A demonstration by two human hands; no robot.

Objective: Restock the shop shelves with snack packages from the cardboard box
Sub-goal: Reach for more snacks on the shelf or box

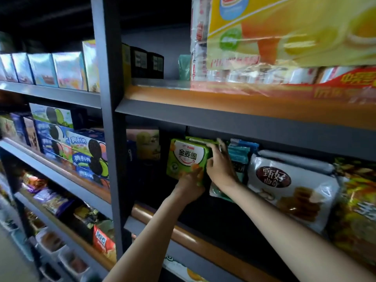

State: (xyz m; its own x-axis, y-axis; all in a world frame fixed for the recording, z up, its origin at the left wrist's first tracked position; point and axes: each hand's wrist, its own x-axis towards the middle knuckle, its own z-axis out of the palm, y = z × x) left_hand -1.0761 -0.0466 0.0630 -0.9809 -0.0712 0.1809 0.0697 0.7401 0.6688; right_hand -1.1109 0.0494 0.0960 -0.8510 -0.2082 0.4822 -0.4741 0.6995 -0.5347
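Fingers [195, 174] of my left hand [190, 185] curl under the green snack package [186, 159]; my right hand [218, 166] clamps its side — steadying it upright on the middle shelf [203, 231], just beside the white cookie bag [289, 190], face outward for shoppers.

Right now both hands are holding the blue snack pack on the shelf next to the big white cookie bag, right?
Not quite: the pack is green, not blue. The head view shows the left hand and right hand holding the green snack pack on the shelf, with teal packs between it and the big white cookie bag.
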